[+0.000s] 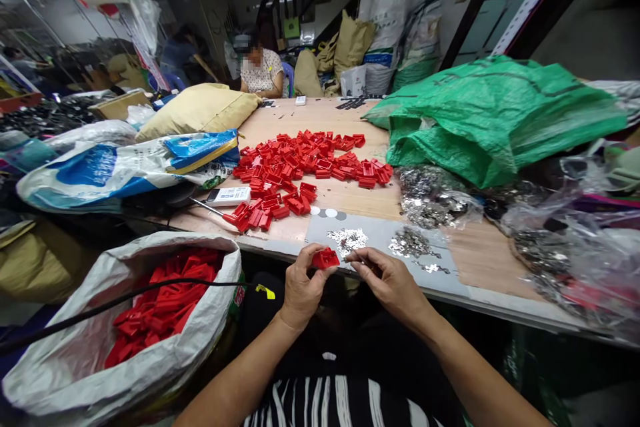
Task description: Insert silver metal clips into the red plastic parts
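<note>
Left hand (pixel 303 287) pinches a red plastic clip (pixel 325 258); blue sack (pixel 100 170) lettering unreadable.

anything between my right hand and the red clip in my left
Nothing visible. The right hand pinches a thin piece just right of the red clip in the left hand; the gap between is open, only the grey mat behind.
</note>
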`<state>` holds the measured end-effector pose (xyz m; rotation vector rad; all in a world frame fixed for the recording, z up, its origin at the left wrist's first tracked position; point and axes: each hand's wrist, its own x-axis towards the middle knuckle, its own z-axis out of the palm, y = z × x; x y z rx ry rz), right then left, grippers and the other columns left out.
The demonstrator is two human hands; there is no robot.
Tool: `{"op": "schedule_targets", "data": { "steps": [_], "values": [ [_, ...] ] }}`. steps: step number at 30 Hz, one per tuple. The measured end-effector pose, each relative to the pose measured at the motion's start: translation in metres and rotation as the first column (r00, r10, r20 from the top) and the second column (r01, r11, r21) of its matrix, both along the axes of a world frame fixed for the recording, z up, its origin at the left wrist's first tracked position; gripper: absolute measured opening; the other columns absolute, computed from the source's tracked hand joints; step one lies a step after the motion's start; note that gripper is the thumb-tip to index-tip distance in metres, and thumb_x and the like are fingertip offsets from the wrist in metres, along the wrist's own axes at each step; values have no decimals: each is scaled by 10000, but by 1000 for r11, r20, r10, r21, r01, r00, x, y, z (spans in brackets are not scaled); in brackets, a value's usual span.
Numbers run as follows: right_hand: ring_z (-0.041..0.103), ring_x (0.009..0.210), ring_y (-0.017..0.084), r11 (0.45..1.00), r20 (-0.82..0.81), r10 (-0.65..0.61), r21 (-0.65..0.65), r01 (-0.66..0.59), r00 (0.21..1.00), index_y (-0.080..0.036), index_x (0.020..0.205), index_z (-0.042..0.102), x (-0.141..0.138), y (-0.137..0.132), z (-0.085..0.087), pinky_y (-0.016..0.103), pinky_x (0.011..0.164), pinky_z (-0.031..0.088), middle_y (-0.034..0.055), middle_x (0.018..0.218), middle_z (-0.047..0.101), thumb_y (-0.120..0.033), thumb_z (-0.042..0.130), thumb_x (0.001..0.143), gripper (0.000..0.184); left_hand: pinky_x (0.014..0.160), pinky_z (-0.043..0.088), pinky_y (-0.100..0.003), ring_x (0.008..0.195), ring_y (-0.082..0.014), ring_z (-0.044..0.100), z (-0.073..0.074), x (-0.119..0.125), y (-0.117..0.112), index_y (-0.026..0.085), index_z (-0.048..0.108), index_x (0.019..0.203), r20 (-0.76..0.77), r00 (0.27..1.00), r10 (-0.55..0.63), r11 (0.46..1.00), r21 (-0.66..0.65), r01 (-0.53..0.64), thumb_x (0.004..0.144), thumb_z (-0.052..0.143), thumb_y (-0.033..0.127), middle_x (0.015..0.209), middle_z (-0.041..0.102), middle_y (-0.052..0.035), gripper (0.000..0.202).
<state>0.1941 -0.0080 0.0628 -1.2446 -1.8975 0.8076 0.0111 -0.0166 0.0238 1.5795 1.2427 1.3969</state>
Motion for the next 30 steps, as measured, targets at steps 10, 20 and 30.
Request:
{"op": "schedule_targets", "data": {
  "steps": [10,20,30],
  "values": [
    [597,749,203,987,132,76,131,-93,988,-224,905,580,-10,-2,1,311,684,456,48,827,636,-240,464,910,117,1047,449,-388,1041,-184,654,13,-1,-12,248,581,1123,-204,978,38,983,184,0,826,635,263,1058,710,-16,302],
    [586,832,222,990,-2,139,30,-138,990,-215,897,637,-14,-8,2,338,749,480,74,879,623,-317,436,957,234,955,517,-351,1067,-197,643,9,1,-19,238,586,1129,-174,983,54,986,166,-25,839,617,267,1089,701,-43,294],
    [503,721,173,983,-159,19,-175,-47,987,-207,921,565,3,-3,-10,278,660,433,10,791,544,-481,534,898,277,1004,490,-371,1082,-196,638,11,0,-22,237,574,1129,-161,986,42,981,192,-11,844,614,259,1093,703,-41,288]
  ]
}}
